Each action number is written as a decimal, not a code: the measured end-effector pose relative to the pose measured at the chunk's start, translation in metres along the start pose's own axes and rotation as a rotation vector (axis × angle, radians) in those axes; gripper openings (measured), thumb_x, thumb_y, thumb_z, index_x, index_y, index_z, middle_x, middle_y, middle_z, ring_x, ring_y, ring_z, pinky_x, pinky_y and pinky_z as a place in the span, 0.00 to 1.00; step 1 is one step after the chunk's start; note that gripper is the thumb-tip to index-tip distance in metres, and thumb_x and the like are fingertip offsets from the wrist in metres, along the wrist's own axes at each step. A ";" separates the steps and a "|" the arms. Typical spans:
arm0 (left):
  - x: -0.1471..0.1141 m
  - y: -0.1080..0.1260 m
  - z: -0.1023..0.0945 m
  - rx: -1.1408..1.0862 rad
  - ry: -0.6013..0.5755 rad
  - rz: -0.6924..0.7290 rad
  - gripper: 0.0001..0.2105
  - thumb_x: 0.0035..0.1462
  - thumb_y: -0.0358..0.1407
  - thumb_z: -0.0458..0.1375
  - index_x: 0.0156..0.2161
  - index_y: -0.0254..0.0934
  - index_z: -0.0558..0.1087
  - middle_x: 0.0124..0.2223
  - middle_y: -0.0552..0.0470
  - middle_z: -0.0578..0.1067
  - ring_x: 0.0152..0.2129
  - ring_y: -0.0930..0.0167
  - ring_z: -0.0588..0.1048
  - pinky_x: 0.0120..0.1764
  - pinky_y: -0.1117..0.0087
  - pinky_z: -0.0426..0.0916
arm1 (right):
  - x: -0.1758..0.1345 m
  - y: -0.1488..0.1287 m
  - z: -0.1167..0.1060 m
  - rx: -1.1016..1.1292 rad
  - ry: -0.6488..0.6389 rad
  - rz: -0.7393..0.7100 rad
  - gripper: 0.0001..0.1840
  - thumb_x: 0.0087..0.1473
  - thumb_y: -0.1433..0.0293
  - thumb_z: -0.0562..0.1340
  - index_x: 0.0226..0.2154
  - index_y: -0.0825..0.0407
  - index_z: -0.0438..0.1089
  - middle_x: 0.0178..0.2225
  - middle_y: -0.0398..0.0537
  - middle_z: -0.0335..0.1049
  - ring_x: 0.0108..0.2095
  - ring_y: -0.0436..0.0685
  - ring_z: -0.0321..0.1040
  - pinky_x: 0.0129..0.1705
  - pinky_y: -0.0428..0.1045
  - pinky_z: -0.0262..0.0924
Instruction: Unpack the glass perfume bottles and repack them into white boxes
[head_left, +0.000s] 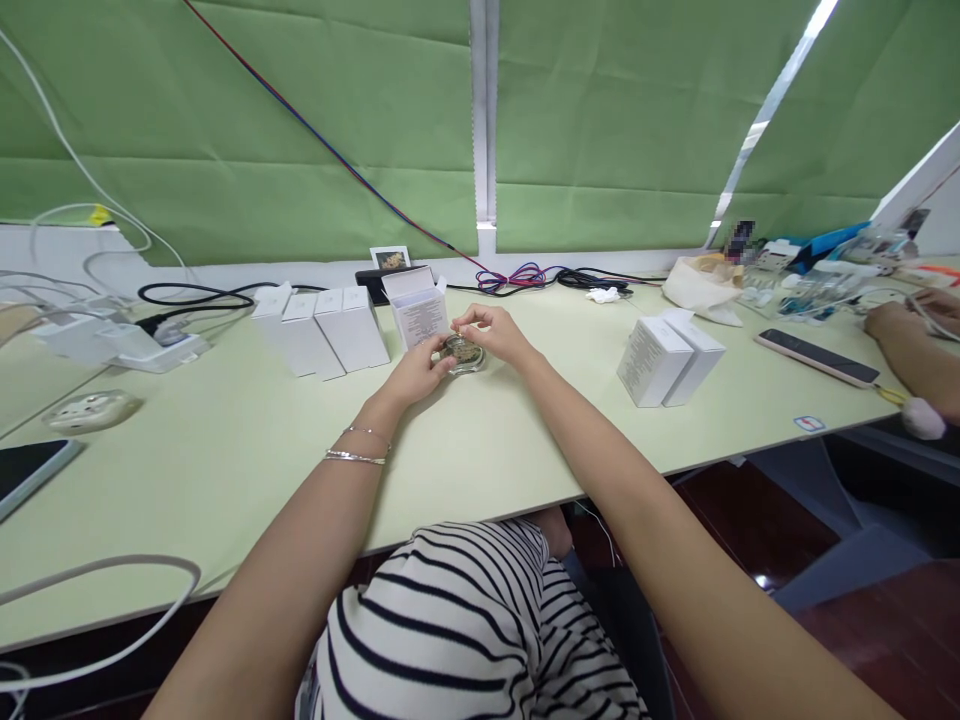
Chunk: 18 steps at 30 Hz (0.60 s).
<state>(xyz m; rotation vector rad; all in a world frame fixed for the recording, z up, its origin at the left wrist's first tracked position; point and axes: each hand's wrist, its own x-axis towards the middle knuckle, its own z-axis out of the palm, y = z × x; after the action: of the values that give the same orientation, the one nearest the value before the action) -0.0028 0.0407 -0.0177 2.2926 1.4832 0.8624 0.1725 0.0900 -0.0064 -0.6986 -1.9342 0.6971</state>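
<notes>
A small, clear, rounded thing with dark and greenish contents (465, 354) rests at the middle of the table; its exact kind is too small to tell. My left hand (421, 372) grips its left side between thumb and fingers. Above its far left edge, the fingertips of my right hand (493, 333) are pinched together, and whatever is between them is too small to make out. Just behind my hands stands a white box (417, 312) with its lid flap up and printed text on its front.
Several closed white boxes (352, 335) stand in a row at left. Two more white boxes (654, 362) are at right, near a phone (817, 358). Cables (525, 276) run along the back. A power strip (161, 352) lies at left. Another person's hand (911, 335) is at far right.
</notes>
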 end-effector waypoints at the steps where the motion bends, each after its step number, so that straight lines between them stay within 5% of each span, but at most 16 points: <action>1: 0.000 0.000 0.000 0.000 -0.002 0.001 0.22 0.54 0.40 0.50 0.54 0.34 0.65 0.45 0.47 0.74 0.37 0.64 0.72 0.44 0.62 0.67 | -0.001 -0.004 -0.001 -0.042 -0.002 -0.012 0.07 0.50 0.66 0.60 0.30 0.52 0.70 0.37 0.46 0.76 0.42 0.57 0.70 0.47 0.54 0.59; 8: 0.001 0.001 -0.001 0.000 0.001 0.002 0.22 0.54 0.40 0.50 0.54 0.33 0.65 0.47 0.46 0.73 0.37 0.64 0.72 0.45 0.61 0.67 | -0.004 -0.008 -0.001 -0.096 0.012 -0.048 0.06 0.51 0.70 0.58 0.32 0.53 0.71 0.38 0.46 0.76 0.43 0.56 0.70 0.48 0.53 0.59; 15: 0.001 -0.002 0.000 -0.007 -0.005 0.011 0.22 0.55 0.41 0.50 0.54 0.34 0.65 0.46 0.46 0.74 0.37 0.64 0.72 0.43 0.62 0.68 | 0.000 0.011 0.000 0.182 -0.026 -0.022 0.18 0.46 0.53 0.64 0.30 0.52 0.71 0.37 0.48 0.75 0.44 0.57 0.71 0.49 0.55 0.61; 18: 0.001 -0.001 0.000 -0.003 -0.008 0.002 0.22 0.55 0.41 0.50 0.54 0.34 0.65 0.45 0.47 0.74 0.37 0.64 0.72 0.43 0.62 0.68 | 0.002 0.009 -0.002 0.184 -0.039 -0.006 0.18 0.44 0.54 0.65 0.28 0.53 0.71 0.36 0.49 0.76 0.42 0.57 0.71 0.48 0.54 0.62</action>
<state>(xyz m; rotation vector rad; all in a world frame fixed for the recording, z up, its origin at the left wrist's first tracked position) -0.0034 0.0421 -0.0178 2.2937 1.4754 0.8547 0.1747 0.0983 -0.0111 -0.5690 -1.8775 0.8784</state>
